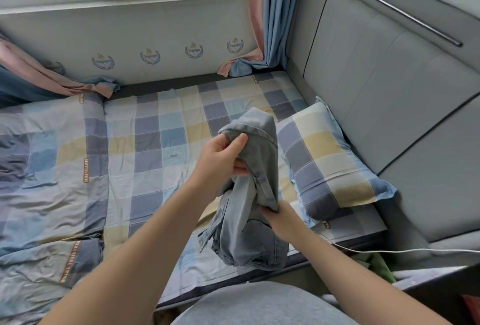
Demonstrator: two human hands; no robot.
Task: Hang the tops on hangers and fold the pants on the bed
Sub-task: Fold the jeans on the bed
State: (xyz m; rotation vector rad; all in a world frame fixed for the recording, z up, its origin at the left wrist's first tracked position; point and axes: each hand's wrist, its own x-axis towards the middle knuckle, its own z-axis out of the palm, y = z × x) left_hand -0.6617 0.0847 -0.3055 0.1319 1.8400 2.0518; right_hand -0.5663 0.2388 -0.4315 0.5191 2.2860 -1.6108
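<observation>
head cam | looks forward-down | close over bed [155,143] | single view

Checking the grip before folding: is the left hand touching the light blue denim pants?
Touching. Head view: the left hand pinches the hem of the light blue denim pants between thumb and fingers.

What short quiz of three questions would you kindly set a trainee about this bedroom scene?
1. True or false: the jeans lie folded flat on the bed.
2. Which hand holds the jeans higher up? A: left hand. B: right hand.
3. Fill in: right of the jeans lies a checked ____.
Key: 1 false, both hands hold them up, bunched; 2 A; 3 pillow.
</observation>
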